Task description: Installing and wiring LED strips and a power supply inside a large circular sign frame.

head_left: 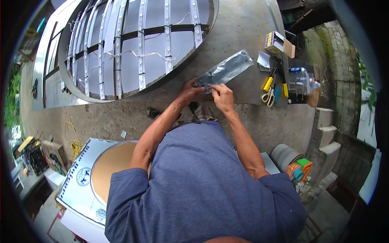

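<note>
The frame lies on the left of the table, close to its near edge, strips running across its bars. Right of it, the bag slants over the table, its near end at the left hand and right hand. Scissors lie by the near right corner, the box beyond them at the right edge.

On the grey surface lie a large round frame and, toward the right, an open box and scissors.
</note>
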### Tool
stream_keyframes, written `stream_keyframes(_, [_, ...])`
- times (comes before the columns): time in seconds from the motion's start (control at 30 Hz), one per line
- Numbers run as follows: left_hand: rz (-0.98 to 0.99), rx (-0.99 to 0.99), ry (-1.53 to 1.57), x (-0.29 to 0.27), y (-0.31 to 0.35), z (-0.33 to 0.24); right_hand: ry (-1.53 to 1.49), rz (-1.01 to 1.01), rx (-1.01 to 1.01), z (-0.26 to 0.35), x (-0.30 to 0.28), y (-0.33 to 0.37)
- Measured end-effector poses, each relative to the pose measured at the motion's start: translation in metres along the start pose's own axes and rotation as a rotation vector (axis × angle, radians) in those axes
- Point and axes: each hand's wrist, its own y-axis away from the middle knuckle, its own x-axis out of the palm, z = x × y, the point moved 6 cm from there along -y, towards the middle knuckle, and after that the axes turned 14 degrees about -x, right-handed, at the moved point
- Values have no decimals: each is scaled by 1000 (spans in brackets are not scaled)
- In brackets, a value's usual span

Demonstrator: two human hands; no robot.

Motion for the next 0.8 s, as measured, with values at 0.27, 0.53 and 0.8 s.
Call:
stream_keyframes(0.27, [-203, 62, -99, 19, -33, 31, 171, -120, 159, -28, -10, 8])
stream_keyframes(0.53, [-85, 149, -705, 62, -34, -2, -512, -288, 595, -137, 27, 28])
stream_keyframes(0.8, [-282, 304, -614, 43, -59, -9, -471, -126, 609, -118, 13, 0])
